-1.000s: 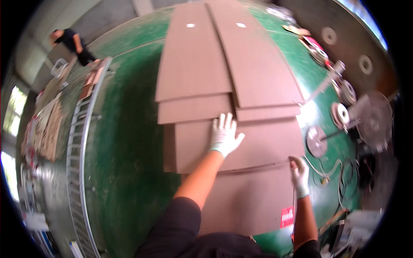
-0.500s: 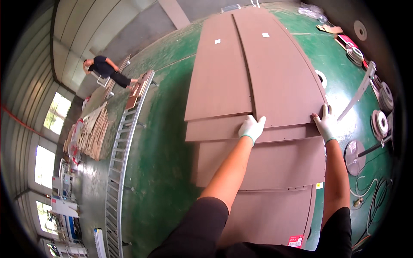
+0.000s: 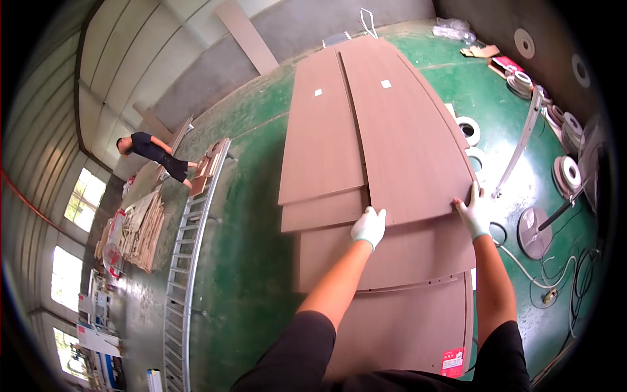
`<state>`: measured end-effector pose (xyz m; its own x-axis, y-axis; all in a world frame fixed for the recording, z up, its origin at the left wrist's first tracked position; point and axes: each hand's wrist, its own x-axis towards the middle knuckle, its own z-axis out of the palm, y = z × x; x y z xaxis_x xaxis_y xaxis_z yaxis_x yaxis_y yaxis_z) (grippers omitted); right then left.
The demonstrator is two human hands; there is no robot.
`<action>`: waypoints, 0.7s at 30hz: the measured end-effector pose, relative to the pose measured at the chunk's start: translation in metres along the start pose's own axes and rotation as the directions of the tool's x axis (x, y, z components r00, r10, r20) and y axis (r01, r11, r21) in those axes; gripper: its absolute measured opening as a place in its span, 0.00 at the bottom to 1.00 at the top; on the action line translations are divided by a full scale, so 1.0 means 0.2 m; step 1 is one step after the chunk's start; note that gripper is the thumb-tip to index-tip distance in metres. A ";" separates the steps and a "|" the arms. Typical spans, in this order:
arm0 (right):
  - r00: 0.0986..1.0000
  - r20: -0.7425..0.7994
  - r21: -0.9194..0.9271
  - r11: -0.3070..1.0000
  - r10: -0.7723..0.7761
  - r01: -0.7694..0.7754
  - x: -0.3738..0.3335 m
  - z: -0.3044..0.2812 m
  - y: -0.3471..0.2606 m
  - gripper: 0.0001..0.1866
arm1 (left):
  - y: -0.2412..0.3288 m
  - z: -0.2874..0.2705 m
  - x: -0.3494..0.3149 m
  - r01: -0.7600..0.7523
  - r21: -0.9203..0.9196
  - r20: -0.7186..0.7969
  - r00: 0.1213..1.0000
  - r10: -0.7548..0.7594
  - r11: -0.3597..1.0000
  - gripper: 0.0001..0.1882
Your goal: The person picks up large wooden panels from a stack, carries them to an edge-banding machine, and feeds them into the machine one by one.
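A long brown panel lies on the right side of a stack of similar boards, with a small white label on it. My left hand, in a white glove, is closed on its near left corner. The gloved right hand grips its right edge by the near corner, thumb on top; its other fingers are partly hidden. Beside it on the left lies another brown panel, a dark narrow gap between the two. Wider brown boards stick out toward me underneath, the nearest bearing a red label.
A metal roller conveyor runs along the left, with a person standing near its far end. Wood strips are piled beyond it. On the right are a metal stand, rolls of edging and loose hoses.
Both hands have drawn the right-hand panel toward me, so its near edge covers more of the boards below. The view has tilted slightly upward. The person at the left has changed posture.
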<state>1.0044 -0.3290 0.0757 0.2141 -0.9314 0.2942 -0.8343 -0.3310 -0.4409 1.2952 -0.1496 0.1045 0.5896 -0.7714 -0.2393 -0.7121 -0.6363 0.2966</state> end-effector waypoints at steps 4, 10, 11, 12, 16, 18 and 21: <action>1.000 0.006 0.028 1.000 -0.011 0.011 -0.36 -0.10 -0.03 0.48 | -0.29 0.19 -0.26 -0.028 -0.232 0.090 0.995 0.050 0.972 0.22; 0.998 -0.056 0.153 0.987 -0.040 0.048 -0.95 -0.37 0.31 0.41 | -0.31 0.18 -0.93 0.255 -0.797 0.391 0.909 0.145 0.548 0.29; 1.000 -0.023 0.210 0.978 0.016 -0.011 -1.09 -0.43 0.34 0.40 | -0.33 0.20 -1.06 0.316 -0.810 0.442 0.883 0.159 0.494 0.28; 0.997 -0.013 0.285 0.956 0.079 -0.072 -1.20 -0.46 0.35 0.39 | -0.37 0.19 -1.17 0.332 -0.816 0.463 0.866 0.191 0.473 0.27; 0.702 0.204 0.877 0.191 0.683 -0.440 -1.71 -0.44 0.37 0.32 | -0.60 0.38 -1.53 0.422 -0.816 0.559 0.751 0.351 0.395 0.23; 0.585 0.411 0.905 -0.238 0.699 -0.352 -1.99 -0.40 0.37 0.27 | -0.65 0.40 -1.74 0.404 -0.806 0.579 0.690 0.435 0.432 0.22; 0.602 0.569 0.779 -0.602 0.560 -0.176 -2.36 -0.47 -0.03 0.26 | -0.79 0.38 -1.99 0.244 -0.747 0.604 0.638 0.477 0.619 0.23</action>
<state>0.8602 0.1269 0.0179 -0.0492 -0.8319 -0.5527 0.8601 0.2460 -0.4469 1.1437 0.2569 0.0823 -0.1941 -0.7986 -0.5697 -0.0122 -0.5788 0.8154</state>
